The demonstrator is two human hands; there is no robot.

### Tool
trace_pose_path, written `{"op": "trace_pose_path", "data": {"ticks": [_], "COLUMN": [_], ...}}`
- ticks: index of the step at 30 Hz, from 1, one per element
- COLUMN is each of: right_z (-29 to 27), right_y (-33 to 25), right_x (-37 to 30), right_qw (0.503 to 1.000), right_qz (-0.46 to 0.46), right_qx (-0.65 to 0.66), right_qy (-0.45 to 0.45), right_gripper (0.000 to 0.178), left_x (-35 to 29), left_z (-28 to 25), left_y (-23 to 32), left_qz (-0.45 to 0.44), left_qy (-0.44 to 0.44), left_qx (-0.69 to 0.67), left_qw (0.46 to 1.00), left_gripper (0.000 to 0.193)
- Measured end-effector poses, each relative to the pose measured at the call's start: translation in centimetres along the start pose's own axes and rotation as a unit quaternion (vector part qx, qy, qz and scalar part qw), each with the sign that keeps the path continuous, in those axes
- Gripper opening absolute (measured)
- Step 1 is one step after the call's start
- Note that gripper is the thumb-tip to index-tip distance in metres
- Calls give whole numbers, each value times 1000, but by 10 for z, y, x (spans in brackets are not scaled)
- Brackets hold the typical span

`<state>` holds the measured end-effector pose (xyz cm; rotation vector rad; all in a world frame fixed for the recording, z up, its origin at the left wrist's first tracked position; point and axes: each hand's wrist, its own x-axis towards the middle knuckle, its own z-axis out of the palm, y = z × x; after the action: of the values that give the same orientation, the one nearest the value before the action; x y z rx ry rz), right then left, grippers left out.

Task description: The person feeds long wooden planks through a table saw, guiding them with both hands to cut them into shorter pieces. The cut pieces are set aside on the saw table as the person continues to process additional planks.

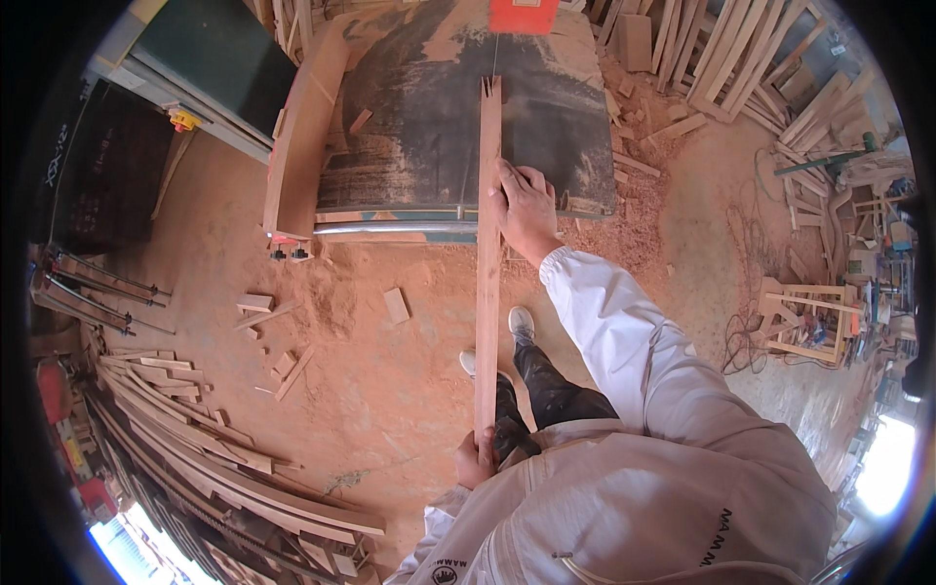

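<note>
A long, narrow wooden board (489,263) runs from my waist out over a dark saw table (409,127). Its far end has short notches cut in it and lies just short of a red-orange guard (524,16); a thin line, perhaps a slot or blade, runs between them. My right hand (526,203) rests on the board above the table's near part, the thumb on its left side and the fingers curled over on the right. Close to my body, my left hand (475,460) is closed around the board's near end.
A wooden fence (304,136) stands along the table's left side, and a metal rail (390,227) crosses its front. Offcuts (396,305) and sawdust litter the floor. Long planks (224,463) are stacked at lower left. More timber (741,58) leans at upper right, above a small wooden frame (804,322).
</note>
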<state>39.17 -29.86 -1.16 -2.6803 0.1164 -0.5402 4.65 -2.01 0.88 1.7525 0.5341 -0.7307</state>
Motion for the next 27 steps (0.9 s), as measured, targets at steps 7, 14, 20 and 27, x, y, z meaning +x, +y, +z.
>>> {"op": "trace_pose_path", "data": {"ticks": [7, 14, 20, 27], "right_z": [1, 2, 2, 1], "right_y": [0, 2, 2, 2], "right_x": [2, 5, 7, 9], "right_qw": [1000, 1000, 1000, 1000], "right_qz": [3, 4, 9, 14], "right_qx": [-2, -11, -15, -16], "right_qy": [1, 3, -7, -11], "right_gripper": [54, 53, 54, 54], "left_x": [3, 3, 7, 10], "left_z": [0, -2, -3, -2], "left_y": [0, 6, 2, -2], "left_qz": [3, -6, -5, -16], "left_qy": [-7, -6, -20, -21], "left_qx": [-8, 16, 3, -12], "left_qw": [1000, 1000, 1000, 1000], "left_gripper": [53, 60, 60, 58]}}
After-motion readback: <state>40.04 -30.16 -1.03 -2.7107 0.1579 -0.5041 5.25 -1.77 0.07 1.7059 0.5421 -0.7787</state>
